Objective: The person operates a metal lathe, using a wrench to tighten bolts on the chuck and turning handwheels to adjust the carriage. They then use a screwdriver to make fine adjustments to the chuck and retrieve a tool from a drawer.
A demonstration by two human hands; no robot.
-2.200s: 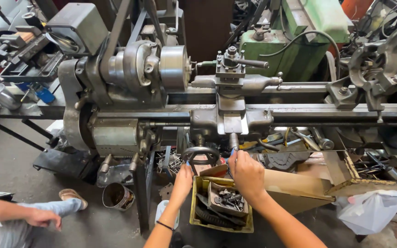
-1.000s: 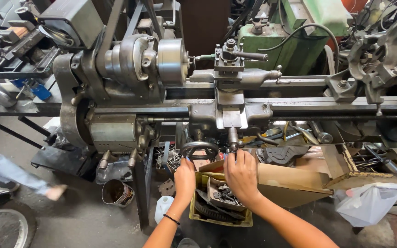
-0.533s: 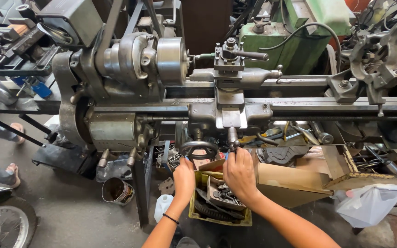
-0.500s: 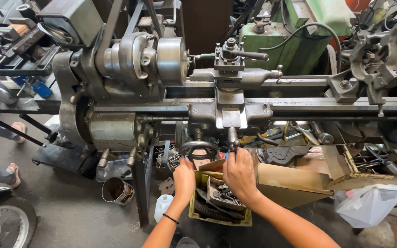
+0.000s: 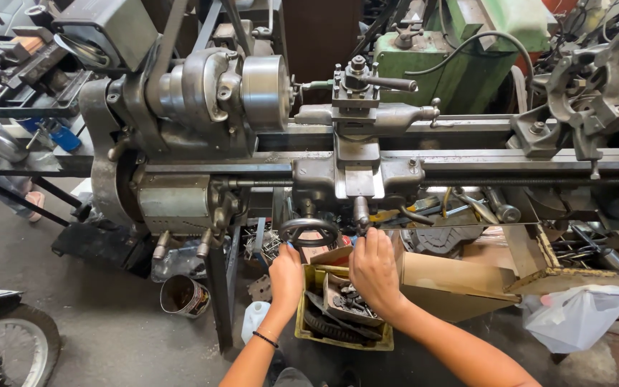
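A grey metal lathe (image 5: 202, 136) spans the view, its chuck (image 5: 263, 93) at centre left and its carriage with tool post (image 5: 356, 97) in the middle. Below the carriage hangs a round black handwheel (image 5: 309, 231). My left hand (image 5: 286, 276) grips the lower left rim of that handwheel. My right hand (image 5: 374, 269) reaches up to a small lever handle (image 5: 361, 213) on the apron just right of the wheel, fingers closed around its lower end.
A yellow crate (image 5: 342, 319) of dark metal parts sits on the floor under my hands. Cardboard boxes (image 5: 453, 276) lie to the right, with a white plastic bag (image 5: 574, 315). A tin can (image 5: 184, 295) and a motorcycle wheel (image 5: 5, 351) stand at left.
My hands moved from over the crate up to the handwheel and lever. A person's leg at the far left walked out of view.
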